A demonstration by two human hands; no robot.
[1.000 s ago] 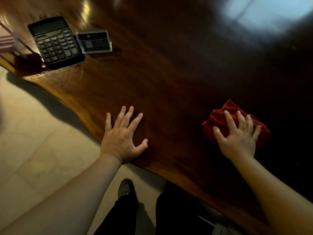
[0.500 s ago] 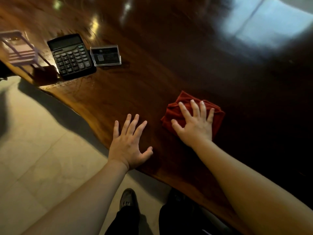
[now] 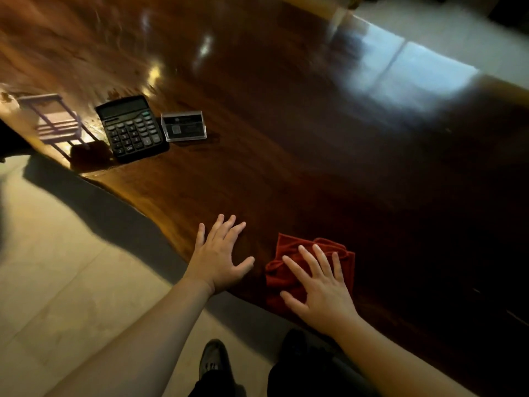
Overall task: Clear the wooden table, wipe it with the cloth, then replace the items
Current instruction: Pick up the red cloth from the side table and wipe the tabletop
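A dark polished wooden table fills most of the view. Near its front edge lies a crumpled red cloth, and my right hand presses flat on it with fingers spread. Just left of the cloth, my left hand rests flat and empty on the wood. Far to the left on the table sit a black calculator, a clear card holder beside it, and a small wooden stand at the table's edge.
The table's wavy front edge runs from the upper left down to the lower right. Pale tiled floor lies to the left. My shoes and dark trousers show below the edge. A window reflection glares at the far right.
My right hand has slid the red cloth leftward and then back toward the front edge, close to my left hand. My left hand stayed planted. The view shifted.
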